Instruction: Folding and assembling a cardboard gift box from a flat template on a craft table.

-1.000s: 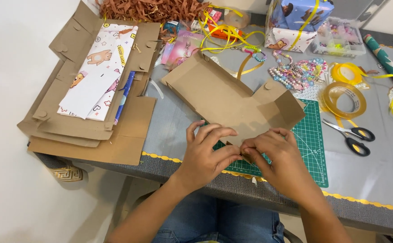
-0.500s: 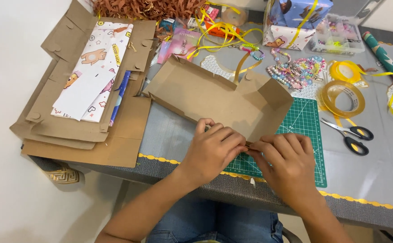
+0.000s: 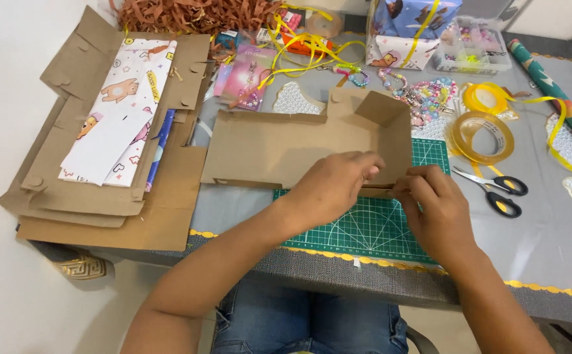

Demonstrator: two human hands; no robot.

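A flat brown cardboard box blank (image 3: 279, 147) with raised flaps lies across the grey table, partly over a green cutting mat (image 3: 371, 226). My left hand (image 3: 332, 187) presses on its near right edge, fingers curled over the cardboard. Beside it, my right hand (image 3: 433, 206) pinches the same near edge at the box's right corner. The upright right flap (image 3: 391, 118) stands behind both hands.
A stack of flat cardboard with printed wrapping paper (image 3: 112, 124) lies at the left. Black-handled scissors (image 3: 495, 190) and a tape roll (image 3: 482, 136) sit right of the mat. Yellow ribbon, beads, a wrapped gift (image 3: 410, 29) and shredded brown paper crowd the back. The table's near edge is taped yellow.
The box blank has turned and now lies square to the table edge. Both hands have shifted right along its near edge, to the right corner.
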